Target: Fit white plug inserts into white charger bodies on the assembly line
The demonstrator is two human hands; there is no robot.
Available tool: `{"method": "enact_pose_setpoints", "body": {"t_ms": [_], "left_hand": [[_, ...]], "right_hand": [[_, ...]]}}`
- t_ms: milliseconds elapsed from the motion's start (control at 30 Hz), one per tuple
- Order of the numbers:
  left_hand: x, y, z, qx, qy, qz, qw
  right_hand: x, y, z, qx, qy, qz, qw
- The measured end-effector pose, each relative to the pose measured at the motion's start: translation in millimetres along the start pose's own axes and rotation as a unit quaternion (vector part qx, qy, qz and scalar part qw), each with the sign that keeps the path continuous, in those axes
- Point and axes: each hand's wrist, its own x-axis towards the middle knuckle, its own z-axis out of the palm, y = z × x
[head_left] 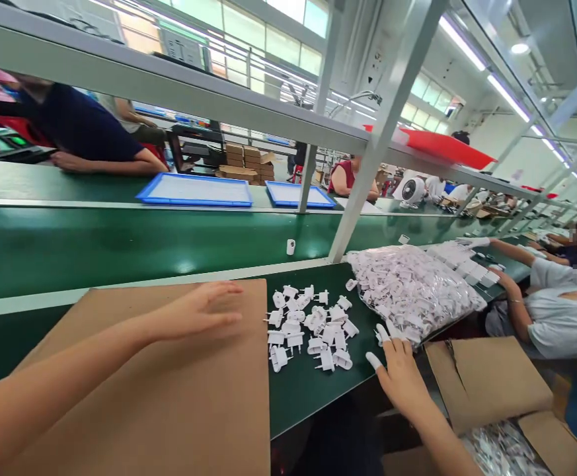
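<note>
My left hand [201, 312] is stretched over a brown cardboard sheet [184, 396], fingers apart and nothing in them. To its right, several white plug adapters [312, 324] with metal pins lie loose on the dark green bench [293, 410]. My right hand [400, 370] is at the bench's front edge with its fingers spread. White covers sit on its thumb and some fingertips. Those fingertips are beside a clear plastic bag [412, 284] full of the same adapters; whether they touch it I cannot tell.
Behind the bench runs a green conveyor belt [119, 238] carrying a small white piece [291, 247]. Blue-rimmed trays [196, 190] stand beyond it. A grey post [362, 172] rises beside the bag. An open carton [491, 377] stands at lower right, near a co-worker [560, 317].
</note>
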Motion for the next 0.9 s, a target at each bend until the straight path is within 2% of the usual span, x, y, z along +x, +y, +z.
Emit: {"method": "enact_pose_setpoints", "body": {"t_ms": [67, 167, 267, 367, 433, 500, 533, 567, 600, 667, 733, 800, 900], "left_hand": [[-31.0, -19.1, 11.5, 0.043, -0.066, 0.062, 0.995], [-68.1, -33.8, 27.4, 0.082, -0.146, 0.111, 0.98], [-87.5, -35.7, 40.5, 0.083, -0.124, 0.112, 0.982], [-91.2, -30.0, 51.8, 0.087, -0.076, 0.086, 0.99], [-90.2, -24.7, 57.7, 0.089, -0.065, 0.069, 0.992], [-89.6, -20.7, 61.6, 0.086, -0.066, 0.064, 0.992], [-89.7, -19.5, 62.8, 0.085, -0.068, 0.067, 0.992], [-89.9, -19.1, 63.3, 0.084, -0.07, 0.071, 0.991], [-90.0, -19.2, 63.3, 0.085, -0.072, 0.075, 0.991], [-89.3, -20.5, 61.6, 0.09, -0.077, 0.08, 0.99], [-86.2, -22.3, 57.4, 0.095, -0.091, 0.079, 0.988], [-80.4, -23.9, 51.1, 0.094, -0.113, 0.078, 0.986], [-69.6, -27.9, 42.0, 0.096, -0.13, 0.05, 0.986]], "right_hand": [[-4.6, 1.1, 23.2, 0.009, 0.034, 0.026, 0.999], [7.0, -0.9, 42.3, 0.042, 0.07, 0.014, 0.997], [24.0, -2.9, 44.4, 0.063, 0.097, 0.003, 0.993], [37.0, -3.9, 35.0, 0.093, 0.126, 0.015, 0.988], [42.8, -9.2, 23.6, 0.129, 0.142, 0.027, 0.981], [46.7, -23.1, 10.0, 0.2, 0.139, 0.07, 0.967], [48.2, -34.1, 3.3, 0.262, 0.127, 0.107, 0.951], [49.6, -47.8, -2.9, 0.34, 0.107, 0.149, 0.922], [51.1, -63.8, -8.1, 0.435, 0.074, 0.188, 0.878], [55.4, -100.8, -15.3, 0.62, 0.015, 0.229, 0.751], [62.4, -140.0, -18.2, 0.723, -0.066, 0.227, 0.649], [72.5, -176.5, -17.7, 0.766, -0.151, 0.202, 0.591], [91.2, -220.1, -13.1, 0.788, -0.241, 0.204, 0.529]]}}
